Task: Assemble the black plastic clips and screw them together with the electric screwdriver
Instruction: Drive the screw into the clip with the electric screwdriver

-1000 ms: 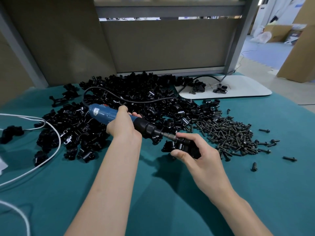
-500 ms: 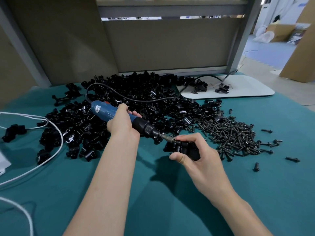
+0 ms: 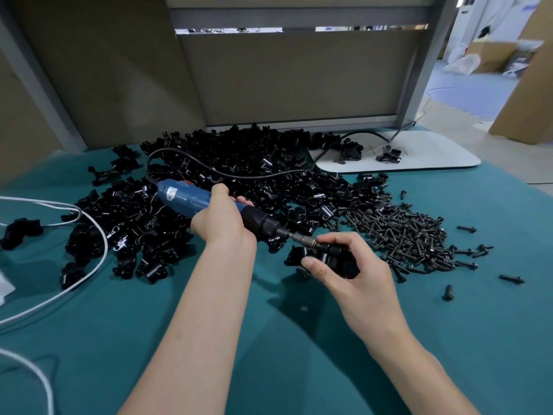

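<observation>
My left hand [image 3: 223,221] grips the blue electric screwdriver [image 3: 185,197] around its middle, the tool slanting down to the right. Its metal bit [image 3: 302,240] meets the black clip assembly [image 3: 332,257] that my right hand [image 3: 353,271] holds just above the teal table [image 3: 269,339], fingers curled over it and thumb at its near side. A big heap of loose black clips [image 3: 227,187] lies behind my hands. To the right spreads a pile of dark screws [image 3: 410,235].
The screwdriver's black cord [image 3: 239,175] loops over the clip heap toward a white board [image 3: 419,154] holding two clips at the back right. White cables [image 3: 89,244] curve along the left. Stray screws [image 3: 511,278] lie at the right. A partition wall [image 3: 284,79] stands behind the table.
Both hands stay nearly in place with the bit on the clip assembly. The view has shifted slightly.
</observation>
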`<state>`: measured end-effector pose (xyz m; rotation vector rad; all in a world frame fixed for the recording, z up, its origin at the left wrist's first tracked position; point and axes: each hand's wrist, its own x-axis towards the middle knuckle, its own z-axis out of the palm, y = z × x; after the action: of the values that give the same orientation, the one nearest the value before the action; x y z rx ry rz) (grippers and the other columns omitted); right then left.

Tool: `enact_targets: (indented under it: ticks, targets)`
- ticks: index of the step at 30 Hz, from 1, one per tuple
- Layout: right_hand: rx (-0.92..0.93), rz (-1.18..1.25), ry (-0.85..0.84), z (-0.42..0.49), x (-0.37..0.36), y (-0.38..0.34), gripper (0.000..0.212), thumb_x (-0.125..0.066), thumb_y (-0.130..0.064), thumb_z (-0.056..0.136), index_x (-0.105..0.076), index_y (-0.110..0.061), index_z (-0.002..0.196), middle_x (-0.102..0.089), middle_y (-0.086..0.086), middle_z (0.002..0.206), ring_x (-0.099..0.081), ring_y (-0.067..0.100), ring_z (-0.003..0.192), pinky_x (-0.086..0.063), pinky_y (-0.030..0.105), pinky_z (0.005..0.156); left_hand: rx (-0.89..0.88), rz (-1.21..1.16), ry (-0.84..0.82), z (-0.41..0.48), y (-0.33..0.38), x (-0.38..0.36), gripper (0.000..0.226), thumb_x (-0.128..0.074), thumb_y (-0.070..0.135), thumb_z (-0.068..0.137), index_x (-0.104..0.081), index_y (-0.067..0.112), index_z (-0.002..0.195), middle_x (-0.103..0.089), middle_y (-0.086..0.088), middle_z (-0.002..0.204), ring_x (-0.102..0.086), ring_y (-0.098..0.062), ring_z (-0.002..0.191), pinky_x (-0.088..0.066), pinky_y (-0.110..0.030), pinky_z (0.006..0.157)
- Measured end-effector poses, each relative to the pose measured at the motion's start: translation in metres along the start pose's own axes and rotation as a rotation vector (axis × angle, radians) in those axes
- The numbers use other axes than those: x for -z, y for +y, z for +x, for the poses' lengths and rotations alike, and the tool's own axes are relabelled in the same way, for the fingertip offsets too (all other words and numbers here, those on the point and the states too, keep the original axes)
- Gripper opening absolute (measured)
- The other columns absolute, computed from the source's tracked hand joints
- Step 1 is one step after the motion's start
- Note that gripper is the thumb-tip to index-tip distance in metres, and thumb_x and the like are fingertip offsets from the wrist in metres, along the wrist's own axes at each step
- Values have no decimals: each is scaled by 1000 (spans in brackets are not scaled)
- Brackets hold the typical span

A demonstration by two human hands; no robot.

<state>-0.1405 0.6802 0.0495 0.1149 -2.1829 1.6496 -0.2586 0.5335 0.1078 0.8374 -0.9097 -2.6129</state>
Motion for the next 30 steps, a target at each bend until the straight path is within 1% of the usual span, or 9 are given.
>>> enact_targets:
  ticks: [3, 7, 10, 13, 15, 18, 23, 27, 30]
  targets:
    - [18, -45, -7, -1, 2, 0, 28, -78, -47, 76, -63, -50, 100, -69, -24, 83, -63, -1, 74, -42, 5, 64, -1, 23, -2, -1, -3, 1, 17, -59, -2, 90, -47, 9, 91, -52, -7, 73, -50, -13, 49, -48, -22, 46]
    - [9, -7, 11, 0, 0, 1, 27, -80, -47, 75, -65, -51, 98, -69, -23, 78, -63, -2, 68, -42, 4, 61, -16, 14, -4, 0, -3, 0, 20, -58, -2, 89, -47, 7, 103, -53, -7, 75, -50, -13, 48, -49, -23, 47]
    - [-32, 37, 0, 1, -1, 4, 31, -81, -53, 72, -67, -51, 99, -75, -17, 86, -71, 4, 76, -52, 13, 69, -29, 12, -12, 0, -3, 1, 26, -58, -2, 89, -48, 6, 111, -53, -7, 77, -50, -13, 48, -48, -22, 47]
    - [-52, 67, -7, 1, -1, 7, 33, -80, -56, 70, -67, -51, 100, -76, -12, 86, -74, 11, 78, -58, 27, 79, -37, -1, -27, -1, -3, 1, 19, -58, -3, 89, -49, 7, 102, -52, -6, 73, -50, -12, 43, -47, -22, 46]
    - [-48, 80, -2, 1, -1, 6, 32, -81, -54, 71, -67, -50, 99, -76, -11, 86, -74, 11, 76, -58, 25, 78, -46, -8, -38, -3, -3, 1, 15, -56, -4, 88, -48, 9, 92, -50, -5, 66, -49, -11, 38, -46, -21, 45]
    - [-64, 115, 8, 2, -2, 5, 32, -82, -51, 70, -68, -48, 98, -76, -11, 91, -75, 11, 71, -56, 18, 74, -60, -18, -46, -4, -3, 1, 15, -55, -4, 87, -49, 8, 89, -49, -4, 63, -48, -11, 37, -46, -22, 45]
    - [-104, 162, 23, 3, -2, 5, 33, -84, -47, 68, -69, -46, 98, -75, -12, 99, -76, 16, 68, -60, 27, 77, -62, -31, -61, -2, -3, 0, 13, -56, -4, 88, -50, 8, 89, -50, -5, 65, -49, -11, 41, -49, -24, 49]
    - [-117, 168, 14, 3, -2, 4, 36, -83, -49, 67, -69, -47, 100, -75, -12, 101, -77, 18, 70, -63, 36, 80, -59, -40, -77, -4, -1, -1, 15, -57, -3, 88, -50, 9, 82, -50, -5, 65, -49, -11, 43, -49, -24, 50]
    - [-105, 155, 17, 3, -2, 3, 35, -83, -47, 69, -69, -47, 101, -75, -11, 99, -76, 16, 71, -63, 37, 82, -46, -44, -75, -4, -1, -1, 15, -57, -3, 89, -50, 9, 84, -50, -5, 67, -50, -11, 43, -48, -24, 49]
